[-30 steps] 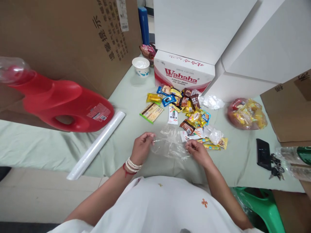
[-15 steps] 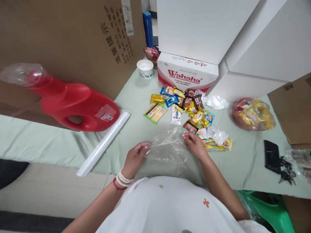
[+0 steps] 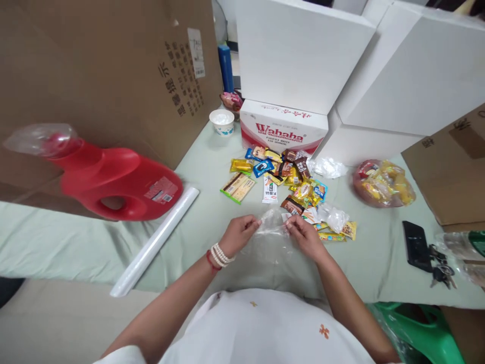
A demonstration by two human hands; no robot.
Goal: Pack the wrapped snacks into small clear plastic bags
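Observation:
A clear plastic bag [image 3: 273, 238] stretches between my two hands over the front of the table. My left hand [image 3: 239, 235], with a beaded bracelet at the wrist, pinches one side of it. On the other side my right hand [image 3: 304, 236] grips the bag between thumb and fingers. Just beyond lies a pile of wrapped snacks [image 3: 291, 174], with a white snack packet [image 3: 270, 189] and a green-edged cracker packet [image 3: 238, 187] at its left. A crumpled clear plastic wad [image 3: 333, 216] rests right of my right hand.
At left, a red jug [image 3: 129, 187] lies beside a white plastic roll [image 3: 155, 242]. A paper cup [image 3: 222, 122] and a Wahaba-lettered carton [image 3: 282, 126] stand behind. To the right are a bowl of snacks [image 3: 382, 184], a black phone [image 3: 417, 245], keys [image 3: 442, 270] and a green stool [image 3: 428, 328].
My left hand has moved right, closer to my right hand, and the bag's stretched edge between them is shorter. The view has tilted up a little. The snacks lie as before.

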